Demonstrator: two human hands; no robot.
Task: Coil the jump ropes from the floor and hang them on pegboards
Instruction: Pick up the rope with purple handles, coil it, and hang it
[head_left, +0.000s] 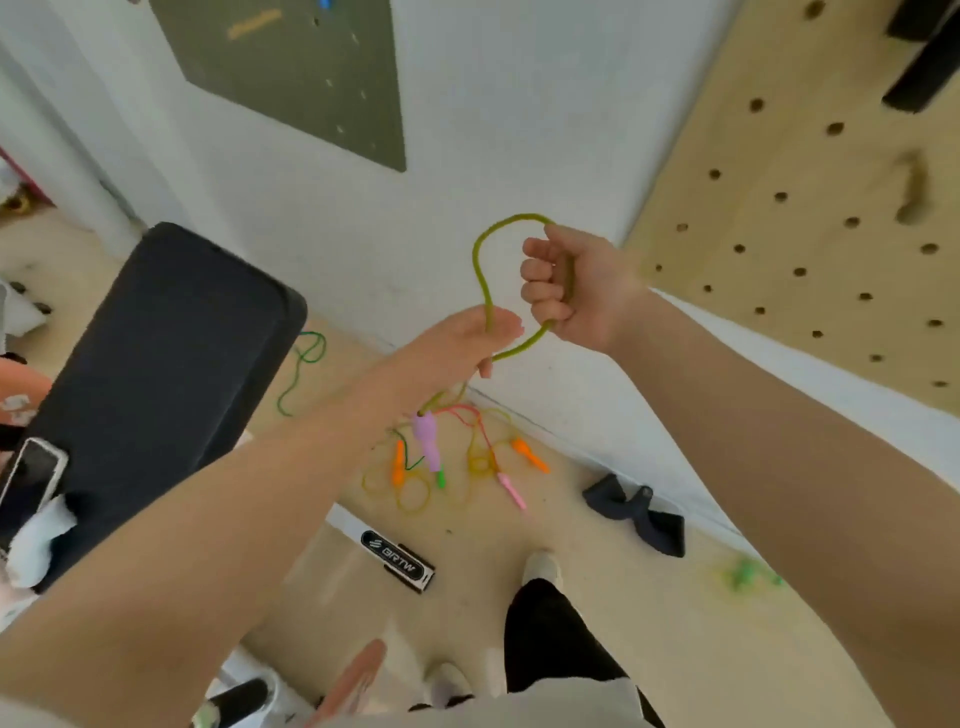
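An olive-green jump rope (483, 270) is held up in the air in front of the white wall, bent into one loop between the two hands. The right hand (566, 286) is curled into a fist around the right side of the loop, the cord passing through the closed fingers. The left hand (467, 338) grips the lower left part of the same cord, fingers wrapped round it (how tightly cannot be told). Below the left hand the cord hangs down to a lilac handle (428, 441), which dangles above the floor.

On the wooden floor (597, 597) near the wall, straight below the handle, lies a tangle of other jump ropes (467, 467) with yellow and pink cords and orange, pink and green handles. A thin green rope (304, 369) lies further left, beside a black padded bench (166, 374); a phone (28, 480) rests on the bench's near left end. A dark cloth (636, 512) lies right of the tangle, and a black-and-white labelled box (397, 561) lies near it.

A wooden pegboard (810, 208) fills the right side, and a grey-green pegboard (301, 73) hangs on the far wall.
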